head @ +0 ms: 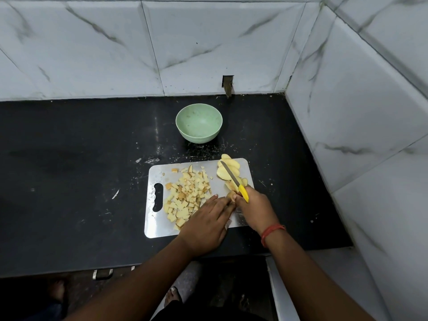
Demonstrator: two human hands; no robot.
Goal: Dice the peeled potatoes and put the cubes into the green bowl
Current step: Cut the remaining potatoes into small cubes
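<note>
Right hand (253, 206) has its grip closed round the yellow handle of the knife (234, 179), blade pointing to 11 o'clock across the potato slices (228, 169) at the cutting board's (162, 230) 1 o'clock corner. Left hand (206, 224) lies with fingers extended, pressing a potato piece beside the knife hand. Potato cubes (187, 195) heaped at board centre-left. Green bowl (199, 123) stands at 12 o'clock on the counter (81, 170), holding nothing.
</note>
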